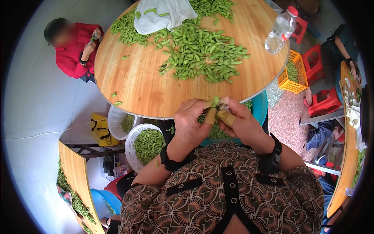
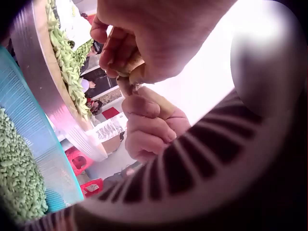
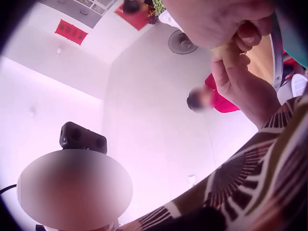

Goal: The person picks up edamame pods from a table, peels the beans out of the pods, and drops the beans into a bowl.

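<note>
Over the table's near edge, my left hand [image 1: 191, 121] pinches a green soybean pod [image 1: 215, 101] between thumb and fingers. My right hand [image 1: 243, 123] meets it there, thumb and forefinger curled in at the same pod. Both thumbs wear yellowish covers. A small greyish bit shows between the fingertips; I cannot tell what it is. In the left wrist view the two hands are close together, the pod mostly hidden by fingers. Below them stands a teal basket [image 1: 261, 109] with shelled green beans [image 2: 19, 168].
A heap of pods [image 1: 202, 50] lies on the round wooden table [image 1: 132, 82], partly under a white cloth [image 1: 156, 21]. A water bottle [image 1: 280, 31] stands at right. White baskets [image 1: 132, 146] of pods are below left. A person in red [image 1: 76, 50] sits across; an orange crate [image 1: 292, 84] stands right.
</note>
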Available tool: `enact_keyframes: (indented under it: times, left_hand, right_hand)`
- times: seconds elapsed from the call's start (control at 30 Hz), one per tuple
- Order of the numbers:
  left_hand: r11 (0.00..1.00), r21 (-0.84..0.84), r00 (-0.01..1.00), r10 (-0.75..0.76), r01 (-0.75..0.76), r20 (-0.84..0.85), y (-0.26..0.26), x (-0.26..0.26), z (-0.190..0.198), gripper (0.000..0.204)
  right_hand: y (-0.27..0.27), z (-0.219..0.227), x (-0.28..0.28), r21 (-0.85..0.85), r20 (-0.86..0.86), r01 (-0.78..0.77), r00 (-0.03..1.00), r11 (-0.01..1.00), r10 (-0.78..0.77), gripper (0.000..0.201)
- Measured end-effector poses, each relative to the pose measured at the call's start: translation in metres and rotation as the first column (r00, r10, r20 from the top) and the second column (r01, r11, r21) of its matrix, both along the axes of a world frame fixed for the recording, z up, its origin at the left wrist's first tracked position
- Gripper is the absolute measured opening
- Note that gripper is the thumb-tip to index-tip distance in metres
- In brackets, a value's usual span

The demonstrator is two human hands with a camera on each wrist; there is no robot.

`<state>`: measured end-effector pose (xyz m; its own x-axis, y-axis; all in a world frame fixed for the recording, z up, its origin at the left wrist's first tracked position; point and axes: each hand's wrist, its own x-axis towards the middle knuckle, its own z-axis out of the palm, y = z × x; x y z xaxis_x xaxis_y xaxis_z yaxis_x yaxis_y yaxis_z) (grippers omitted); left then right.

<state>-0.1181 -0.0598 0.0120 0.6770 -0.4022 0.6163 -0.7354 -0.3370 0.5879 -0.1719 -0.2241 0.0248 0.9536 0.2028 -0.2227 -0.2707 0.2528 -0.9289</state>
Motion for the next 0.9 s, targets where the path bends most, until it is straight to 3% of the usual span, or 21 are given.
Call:
enact_keyframes:
  times: [0.13,0.2,0.23,0.27,0.3,0.33,0.37,0.4,0.43,0.5,0.63,0.7,0.73,0.77,0.8,0.83,0.9]
  left_hand:
    - [0.990,-0.139,0.987,0.006,-0.029,-0.160,-0.007,-0.002,-0.004,0.016]
    - [0.982,-0.185,0.973,-0.001,-0.043,-0.230,-0.010,-0.001,-0.007,0.015]
    - [0.953,-0.299,0.909,-0.082,-0.048,-0.408,-0.009,-0.001,-0.011,0.011]
    - [0.911,-0.405,0.810,-0.180,-0.077,-0.559,-0.009,0.001,-0.012,0.006]
    - [0.912,-0.403,0.810,-0.179,-0.076,-0.558,-0.007,0.002,-0.011,0.006]
    - [0.860,-0.501,0.670,-0.319,-0.093,-0.671,-0.004,0.004,-0.009,0.003]
    - [0.798,-0.588,0.502,-0.458,-0.132,-0.734,0.000,0.006,-0.007,0.005]
    - [0.810,-0.573,0.460,-0.466,-0.121,-0.756,0.003,0.009,-0.012,0.008]
    - [0.812,-0.571,0.460,-0.462,-0.124,-0.758,0.004,0.009,-0.014,0.008]
    - [0.737,-0.642,0.289,-0.580,-0.213,-0.762,0.005,0.012,-0.015,0.007]
    - [0.708,-0.689,0.175,-0.667,-0.154,-0.724,0.011,0.016,-0.019,0.012]
    - [0.908,-0.419,0.442,-0.367,-0.023,-0.818,0.011,0.015,-0.010,0.008]
    - [0.908,-0.419,0.442,-0.368,-0.021,-0.818,0.010,0.013,-0.009,0.008]
    - [0.947,-0.322,0.601,-0.261,0.006,-0.756,0.008,0.009,-0.010,0.008]
    - [0.976,-0.218,0.740,-0.157,0.013,-0.655,0.007,0.007,-0.009,0.009]
    - [0.976,-0.218,0.738,-0.157,0.014,-0.657,0.007,0.006,-0.008,0.009]
    - [0.993,0.028,0.945,-0.100,0.115,-0.312,0.005,0.003,-0.003,0.015]
  right_hand:
    - [0.006,0.003,-0.002,-0.012,-0.003,0.039,0.999,0.999,-0.039,0.013]
    - [0.008,0.002,0.000,-0.122,0.129,0.080,0.990,0.989,-0.064,0.015]
    - [0.008,0.000,-0.001,-0.121,0.127,0.079,0.990,0.990,-0.064,0.015]
    - [0.006,-0.002,0.000,-0.014,0.041,0.050,0.998,0.999,-0.049,0.015]
    - [0.004,-0.004,0.002,0.093,-0.042,0.029,0.999,0.995,-0.025,0.015]
    - [0.001,-0.005,0.003,0.094,-0.041,0.028,0.999,0.995,-0.025,0.015]
    - [-0.003,-0.007,0.005,0.203,-0.110,-0.018,0.993,0.979,0.041,0.015]
    - [-0.006,-0.008,0.007,0.314,-0.172,-0.055,0.979,0.948,0.113,0.015]
    - [-0.008,-0.010,0.007,0.317,-0.174,-0.057,0.978,0.947,0.117,0.015]
    - [-0.008,-0.014,0.009,0.277,-0.103,-0.086,0.988,0.957,0.119,0.016]
    - [-0.006,-0.018,0.007,0.134,0.039,-0.044,0.998,0.990,0.039,0.017]
    - [-0.015,-0.011,0.007,0.006,-0.019,-0.112,0.993,0.994,0.112,0.017]
    - [-0.016,-0.020,0.010,0.006,-0.019,-0.111,0.994,0.994,0.111,0.017]
    - [-0.014,-0.036,0.013,-0.153,0.237,0.036,0.972,0.987,0.001,0.019]
    - [-0.010,-0.034,0.017,-0.266,0.488,0.215,0.871,0.940,-0.061,0.023]
    - [-0.011,-0.029,0.017,-0.266,0.486,0.215,0.872,0.940,-0.062,0.023]
    - [-0.012,-0.012,0.017,-0.495,0.431,0.306,0.899,0.813,-0.076,0.029]
